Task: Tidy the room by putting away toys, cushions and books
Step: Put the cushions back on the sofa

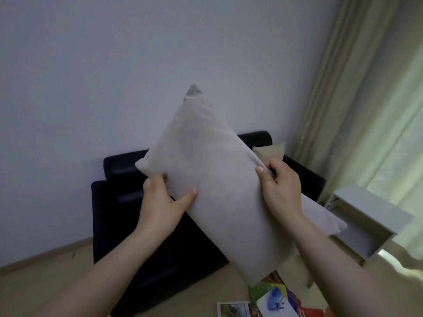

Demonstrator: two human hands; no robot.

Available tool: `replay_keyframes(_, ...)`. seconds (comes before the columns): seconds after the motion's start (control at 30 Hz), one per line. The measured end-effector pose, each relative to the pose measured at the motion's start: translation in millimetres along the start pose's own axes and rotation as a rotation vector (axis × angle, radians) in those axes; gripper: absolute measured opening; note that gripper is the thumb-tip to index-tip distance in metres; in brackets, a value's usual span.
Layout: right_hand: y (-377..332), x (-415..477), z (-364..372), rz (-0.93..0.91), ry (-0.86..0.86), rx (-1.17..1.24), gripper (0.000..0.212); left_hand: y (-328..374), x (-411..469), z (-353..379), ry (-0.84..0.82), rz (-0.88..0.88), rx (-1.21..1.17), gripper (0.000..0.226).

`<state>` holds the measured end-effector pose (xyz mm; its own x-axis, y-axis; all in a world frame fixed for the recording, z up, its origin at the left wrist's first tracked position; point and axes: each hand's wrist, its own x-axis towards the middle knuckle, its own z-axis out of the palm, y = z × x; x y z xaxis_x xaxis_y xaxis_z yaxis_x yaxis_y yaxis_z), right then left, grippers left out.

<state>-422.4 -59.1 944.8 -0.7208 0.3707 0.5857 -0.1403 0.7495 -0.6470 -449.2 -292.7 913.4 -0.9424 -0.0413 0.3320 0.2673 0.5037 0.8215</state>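
A plain pale wall point(91, 76) fills the view from 9 to 1 o'clock. Toward 6 o'clock a black sofa point(128, 213) stands against it on a light wood floor point(45, 284). Pale green curtains point(366, 99) glow with daylight at 3 o'clock, and 1 white open shelf unit point(370, 216) sits below them at 4 o'clock.

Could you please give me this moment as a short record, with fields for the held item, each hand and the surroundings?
held item: pale cushion, tilted, raised in front of the dark sofa
left hand: grips the cushion's lower left edge, thumb on the front
right hand: grips its right edge
on sofa: second cushion, back right
floor: books, lying loose
right side: white shelf unit, curtain
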Motion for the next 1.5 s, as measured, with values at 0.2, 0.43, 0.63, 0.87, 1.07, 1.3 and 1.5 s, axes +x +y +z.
replay_keyframes(0.2,10.8,30.3,41.1,-0.061,-0.062,-0.081,0.031,14.3,77.9,8.0,-0.047,0.514,0.308,0.070)
replay_keyframes(0.43,42.2,101.9,113.6,-0.229,-0.170,-0.164,0.016,19.5,217.3,49.4,-0.455,0.639,0.888,0.057)
replay_keyframes(0.63,72.3,164.1,156.4,-0.271,-0.263,-0.227,0.019,-5.3,276.6,88.2,-0.492,0.584,0.636,0.023)
replay_keyframes(0.87,116.3,210.3,214.4,-0.178,-0.376,-0.237,0.020,-47.3,332.8,132.0,-0.540,0.569,0.642,0.030)
replay_keyframes(1.07,153.8,244.9,275.4,-0.171,-0.405,-0.309,0.019,-98.7,390.1,174.5,-0.574,0.527,0.545,0.025)
replay_keyframes(1.3,183.8,290.2,347.3,-0.149,-0.415,-0.413,0.015,-151.5,464.5,216.8,-0.561,0.534,0.490,0.019)
replay_keyframes(1.5,213.5,324.7,388.0,-0.095,-0.471,-0.458,0.025,-177.1,508.3,249.5,-0.612,0.526,0.454,0.015)
